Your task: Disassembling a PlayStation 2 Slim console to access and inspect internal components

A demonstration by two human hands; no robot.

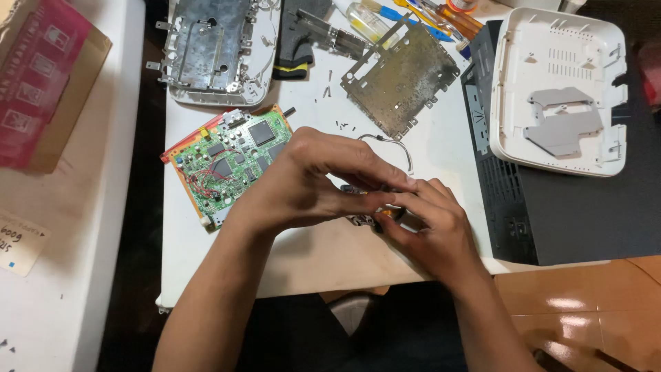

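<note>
White tabletop lies below your hands. Your left hand and right hand pinch one small dark, orange-tipped part between closed fingertips; its long axis runs left-right, equally near both.

**Packages and labels on the side worktop**

A flat brown cardboard box with a magenta printed face lies tilted at the far left corner. Nearer than the box, at the left edge, sits a small cream paper label with handwriting.

green circuit board, metal shield plate, white plastic cover, cardboard box
</note>
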